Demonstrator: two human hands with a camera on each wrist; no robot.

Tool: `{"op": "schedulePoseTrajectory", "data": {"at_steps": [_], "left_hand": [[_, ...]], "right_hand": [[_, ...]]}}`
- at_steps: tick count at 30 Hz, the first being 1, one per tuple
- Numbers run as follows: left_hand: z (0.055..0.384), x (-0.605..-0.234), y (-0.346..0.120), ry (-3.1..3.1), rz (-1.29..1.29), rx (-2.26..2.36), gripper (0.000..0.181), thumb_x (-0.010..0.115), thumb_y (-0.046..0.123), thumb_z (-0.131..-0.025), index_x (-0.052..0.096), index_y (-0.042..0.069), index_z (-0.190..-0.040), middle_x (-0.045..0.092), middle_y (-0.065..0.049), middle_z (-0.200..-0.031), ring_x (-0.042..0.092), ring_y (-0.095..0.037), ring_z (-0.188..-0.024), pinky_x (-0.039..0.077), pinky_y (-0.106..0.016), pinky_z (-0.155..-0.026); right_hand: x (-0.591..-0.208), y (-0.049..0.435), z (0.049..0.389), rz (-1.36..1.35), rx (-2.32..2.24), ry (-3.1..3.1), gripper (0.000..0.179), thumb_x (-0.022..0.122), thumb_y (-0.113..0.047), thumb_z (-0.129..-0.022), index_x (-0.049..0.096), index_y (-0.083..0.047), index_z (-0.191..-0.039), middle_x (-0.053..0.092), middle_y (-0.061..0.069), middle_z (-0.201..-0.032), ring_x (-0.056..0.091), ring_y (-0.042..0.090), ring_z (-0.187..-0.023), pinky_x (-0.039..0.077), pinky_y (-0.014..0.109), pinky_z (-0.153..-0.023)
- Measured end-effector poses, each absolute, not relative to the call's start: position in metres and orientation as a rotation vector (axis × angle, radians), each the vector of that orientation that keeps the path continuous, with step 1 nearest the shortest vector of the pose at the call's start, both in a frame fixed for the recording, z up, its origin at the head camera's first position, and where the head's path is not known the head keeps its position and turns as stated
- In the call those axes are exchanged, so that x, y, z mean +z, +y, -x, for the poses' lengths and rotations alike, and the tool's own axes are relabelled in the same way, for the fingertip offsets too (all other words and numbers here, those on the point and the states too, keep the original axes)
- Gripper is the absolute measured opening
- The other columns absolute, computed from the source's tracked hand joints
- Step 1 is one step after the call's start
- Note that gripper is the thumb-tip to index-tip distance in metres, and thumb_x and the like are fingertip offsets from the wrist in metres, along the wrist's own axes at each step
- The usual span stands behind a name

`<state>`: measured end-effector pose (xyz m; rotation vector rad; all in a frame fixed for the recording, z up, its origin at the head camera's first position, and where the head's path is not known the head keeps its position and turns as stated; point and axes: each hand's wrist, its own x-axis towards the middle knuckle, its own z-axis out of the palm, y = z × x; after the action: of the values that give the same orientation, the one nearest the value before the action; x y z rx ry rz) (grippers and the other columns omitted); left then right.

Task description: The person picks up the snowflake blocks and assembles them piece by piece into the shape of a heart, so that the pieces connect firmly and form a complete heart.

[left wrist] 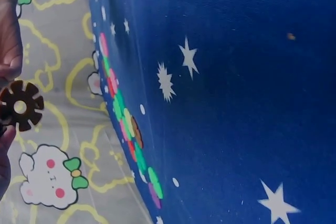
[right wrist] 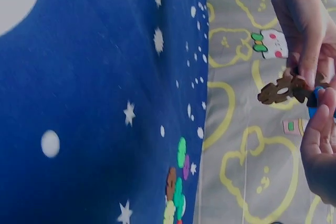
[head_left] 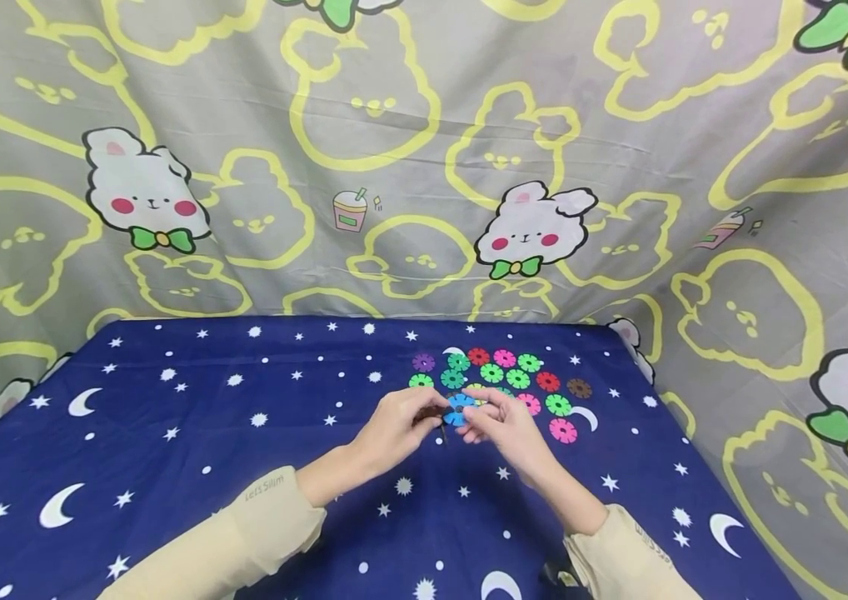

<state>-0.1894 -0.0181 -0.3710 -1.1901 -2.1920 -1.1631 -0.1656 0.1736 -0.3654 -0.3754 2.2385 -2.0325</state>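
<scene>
In the head view my left hand (head_left: 394, 425) and right hand (head_left: 510, 429) meet just above the tabletop. My right hand pinches a blue notched plastic disc (head_left: 457, 400). Between my left thumb and fingers are dark brown notched pieces; a brown disc (right wrist: 269, 94) sticks out under the left hand (right wrist: 302, 24) in the right wrist view. There the blue disc (right wrist: 313, 110) touches or nearly touches the brown pieces, beside my right hand (right wrist: 320, 156). The left wrist view shows a brown disc (left wrist: 34, 103) with a round centre hole; how the pieces join is hidden.
Several loose notched discs lie on the table beyond and right of my hands, among them a purple disc (head_left: 423, 362), a red disc (head_left: 547, 382), a brown disc (head_left: 580, 388) and a pink disc (head_left: 563, 430). A dark blue starry cloth (head_left: 192, 467) covers the table; a patterned curtain (head_left: 394, 192) hangs behind.
</scene>
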Motion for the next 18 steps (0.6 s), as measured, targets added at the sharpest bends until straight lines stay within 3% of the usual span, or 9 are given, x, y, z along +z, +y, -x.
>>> {"op": "schedulePoseTrajectory", "data": {"at_steps": [4,11,15,18], "left_hand": [[0.193,-0.369,-0.018,-2.257,1.040,-1.342,0.018,0.066,-0.005,-0.079,0.060,0.002,-0.094,0.065,-0.007,-0.078,0.053,-0.008,-0.059,0.046,-0.018,-0.055],[0.193,-0.368,-0.020,-2.209,0.908,-1.482,0.021,0.065,-0.006,-0.079,0.058,0.001,-0.097,0.065,-0.009,-0.081,0.059,-0.012,-0.061,0.046,-0.021,-0.054],[0.191,-0.367,-0.019,-2.144,0.886,-1.603,0.021,0.064,-0.007,-0.079,0.056,-0.002,-0.097,0.063,-0.011,-0.080,0.062,-0.018,-0.061,0.046,-0.021,-0.052],[0.190,-0.366,-0.019,-2.123,0.868,-1.674,0.021,0.064,-0.008,-0.078,0.055,-0.003,-0.096,0.063,-0.012,-0.077,0.063,-0.022,-0.061,0.046,-0.021,-0.051]], "right_hand": [[-0.363,0.180,0.168,0.402,-2.025,2.281,0.041,0.052,-0.010,-0.092,0.044,0.012,-0.126,0.066,-0.002,-0.074,0.062,0.007,-0.065,0.052,0.023,-0.067],[-0.372,0.179,0.167,0.470,-1.881,2.401,0.039,0.054,-0.009,-0.091,0.047,0.008,-0.125,0.064,0.022,-0.087,0.063,0.018,-0.071,0.052,0.027,-0.070],[-0.376,0.176,0.165,0.558,-1.782,2.412,0.042,0.057,-0.013,-0.090,0.048,0.007,-0.126,0.060,0.023,-0.098,0.063,0.025,-0.080,0.051,0.029,-0.074],[-0.375,0.173,0.164,0.582,-1.802,2.389,0.042,0.058,-0.012,-0.089,0.049,0.008,-0.125,0.058,0.024,-0.101,0.063,0.018,-0.084,0.051,0.027,-0.076]]}}
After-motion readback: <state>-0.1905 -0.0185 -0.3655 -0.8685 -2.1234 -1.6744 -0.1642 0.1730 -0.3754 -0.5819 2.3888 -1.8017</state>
